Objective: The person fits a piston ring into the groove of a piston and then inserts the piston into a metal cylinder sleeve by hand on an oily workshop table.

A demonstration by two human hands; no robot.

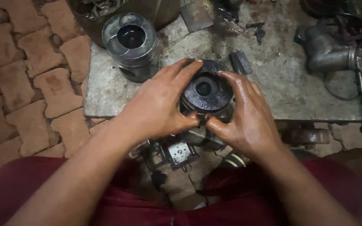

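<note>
A dark, oily piston [207, 90] with a round hollow in its crown stands at the near edge of a stained metal slab [281, 79]. My left hand [161, 102] wraps its left side, fingers over the top rim. My right hand [244, 115] cups its right side. Both thumbs meet at the front, just below the crown, on the piston's ring band. Both hands are greasy. The piston's lower part is hidden behind my hands.
A second, shiny grey piston [131, 44] stands at the slab's far left, by a metal tub [105, 12]. A grey pipe fitting [327, 48] with wire lies at right. A small black block [241, 62] lies behind. Brick paving [26, 83] at left; parts [181, 152] below.
</note>
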